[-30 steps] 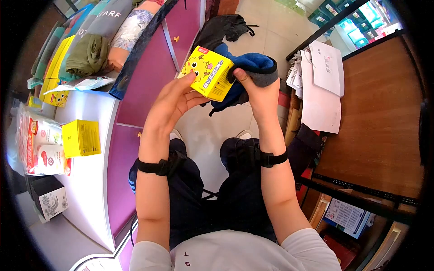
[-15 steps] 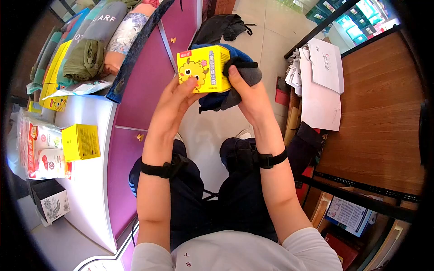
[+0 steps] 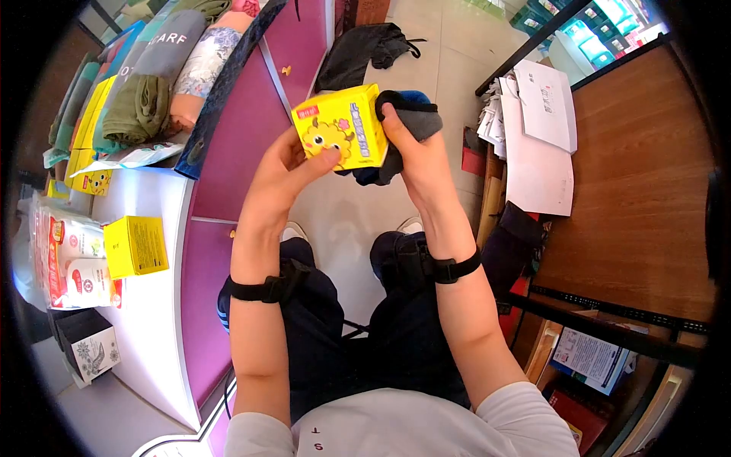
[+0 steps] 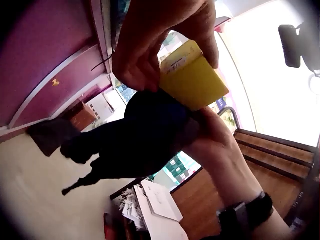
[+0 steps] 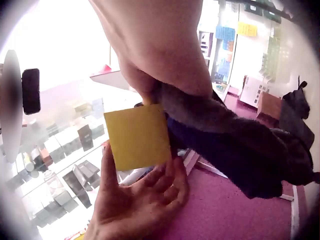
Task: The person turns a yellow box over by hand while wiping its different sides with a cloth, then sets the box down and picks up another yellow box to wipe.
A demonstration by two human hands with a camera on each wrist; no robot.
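The person sits beside a white counter (image 3: 152, 305) and holds a yellow box (image 3: 339, 135) printed with a cartoon face up in the air, above the knees and the pale floor, carried by nothing but the two hands. The left hand (image 3: 285, 179) grasps the box from below at its lower left corner, thumb pressed on the printed front and fingers curled behind it. The right hand (image 3: 419, 164) is clenched round a dark grey and blue cloth (image 3: 415, 114) and presses it against the right side of the box, thumb on top of the fabric. In the left wrist view the cloth hangs down in a dark bunch under the box. On the counter, close to the edge nearest the person, a second yellow box (image 3: 135, 245) lies flat, with red and white packets (image 3: 72, 259) just beyond it and a black flowered box (image 3: 90, 346) towards the near corner. Folded scarves (image 3: 152, 84) are stacked at the far end, and a black bag (image 3: 362, 53) lies on the floor beyond the hands.
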